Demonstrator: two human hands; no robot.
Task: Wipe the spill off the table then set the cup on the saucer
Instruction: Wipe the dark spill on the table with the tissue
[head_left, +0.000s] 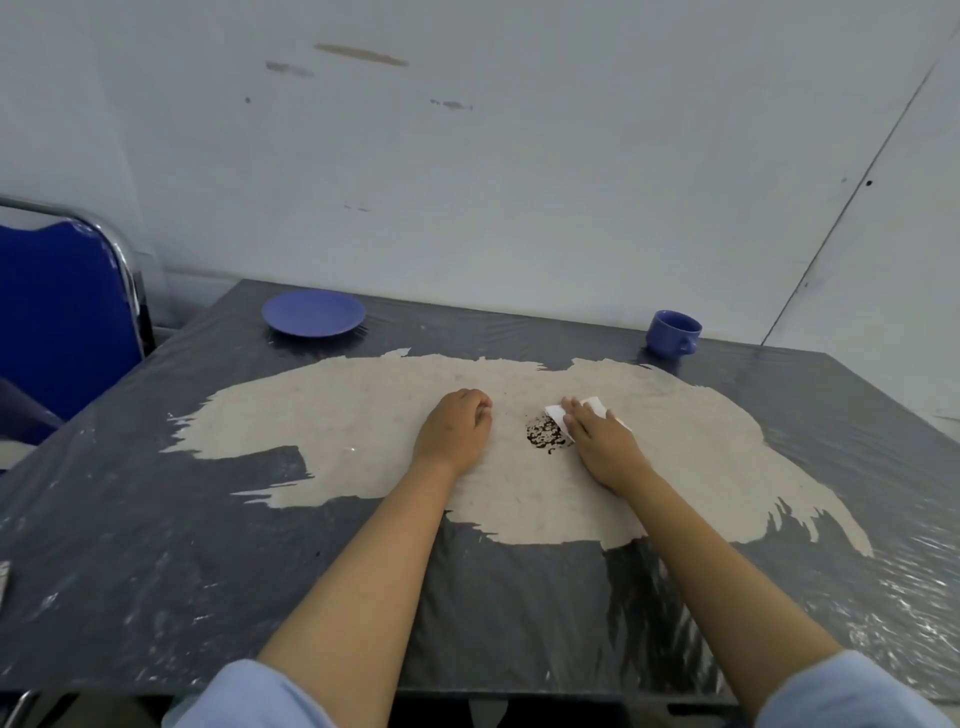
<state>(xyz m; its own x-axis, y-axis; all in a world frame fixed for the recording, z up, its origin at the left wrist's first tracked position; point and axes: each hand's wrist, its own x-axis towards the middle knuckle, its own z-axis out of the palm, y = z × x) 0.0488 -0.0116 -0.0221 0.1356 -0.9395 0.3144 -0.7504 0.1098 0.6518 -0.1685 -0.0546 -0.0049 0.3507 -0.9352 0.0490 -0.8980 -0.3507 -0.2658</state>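
A dark table (156, 545) fills the lower frame, its top worn through to a large pale patch across the middle; on that patch, just right of centre, lies a small dark spill (545, 437). The right hand (600, 441) lies flat, fingers stretched out and together, pressing a folded white tissue (589, 408) onto the table; the tissue's white edges show past the fingertips and its near corner touches the upper right edge of the spill. The left hand (457, 428) rests on the pale patch just left of the spill, its fingers curled under into a loose fist, holding nothing that can be seen; both bare forearms run down to light blue sleeves (249, 696) at the bottom edge. A blue saucer (313, 313) sits at the far left of the table, in the upper centre-left of the frame; a blue cup (674, 332) stands upright at the far right, well apart from the saucer, handle towards the camera. A blue chair (57, 312) with a chrome frame stands at the left edge; a scuffed pale wall (467, 156) fills the top.
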